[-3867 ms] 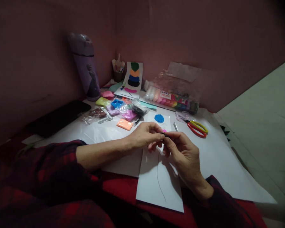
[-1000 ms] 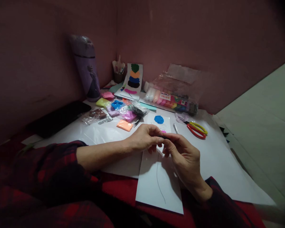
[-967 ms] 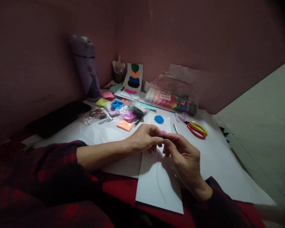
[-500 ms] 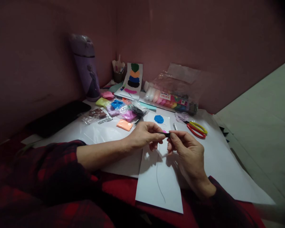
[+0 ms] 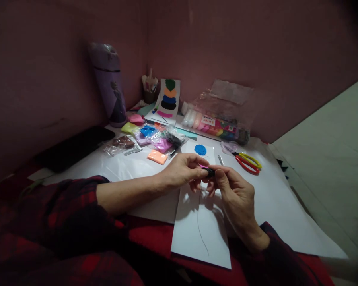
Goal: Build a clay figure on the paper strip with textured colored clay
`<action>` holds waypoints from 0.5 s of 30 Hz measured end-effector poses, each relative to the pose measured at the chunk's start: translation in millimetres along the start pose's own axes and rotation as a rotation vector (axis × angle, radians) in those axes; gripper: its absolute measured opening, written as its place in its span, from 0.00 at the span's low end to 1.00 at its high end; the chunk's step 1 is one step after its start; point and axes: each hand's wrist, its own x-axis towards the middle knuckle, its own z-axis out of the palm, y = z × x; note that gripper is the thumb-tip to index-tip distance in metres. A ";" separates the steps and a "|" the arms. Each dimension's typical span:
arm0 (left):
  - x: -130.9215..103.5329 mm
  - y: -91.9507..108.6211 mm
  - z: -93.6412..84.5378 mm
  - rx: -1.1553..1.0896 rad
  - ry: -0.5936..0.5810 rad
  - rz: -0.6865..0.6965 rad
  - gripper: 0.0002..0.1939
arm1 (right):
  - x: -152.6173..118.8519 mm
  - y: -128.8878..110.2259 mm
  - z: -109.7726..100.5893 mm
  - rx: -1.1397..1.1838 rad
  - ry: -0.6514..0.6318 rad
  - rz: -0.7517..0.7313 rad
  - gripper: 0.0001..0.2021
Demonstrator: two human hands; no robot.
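A small piece of black modelling clay (image 5: 209, 172) is pinched between both hands, above a white paper strip (image 5: 203, 234). My left hand (image 5: 186, 171) grips its left side with thumb and fingers. From the right, my right hand (image 5: 234, 186) presses on it with thumb and fingertips. Below the hands a thin curved line (image 5: 199, 222) runs down the strip. Near the strip's top sits a textured blue clay patch (image 5: 200, 149). A bit of pink (image 5: 203, 166) shows behind the fingers, mostly hidden.
Bagged clay pieces, including an orange one (image 5: 157, 157), lie left of the strip. Red-and-yellow-handled scissors (image 5: 249, 163) lie to the right. Behind stand a purple bottle (image 5: 110, 85), a sample card (image 5: 168, 99) and a clear bag of coloured clay (image 5: 211, 121).
The black clay between my fingers has changed from a thin stretched strip to a thicker, bunched lump. My hands have drawn slightly closer together.
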 end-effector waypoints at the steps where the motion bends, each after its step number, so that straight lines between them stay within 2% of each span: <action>1: 0.2 -0.2 -0.2 0.003 -0.008 0.001 0.18 | -0.1 0.8 -0.4 0.000 -0.020 -0.007 0.09; 5: -0.1 0.9 -0.7 0.025 0.001 0.015 0.18 | -1.1 3.3 1.1 0.005 -0.046 -0.014 0.09; 15: -0.5 1.1 0.0 0.075 -0.027 0.051 0.08 | -3.1 2.0 3.6 0.021 -0.014 -0.013 0.04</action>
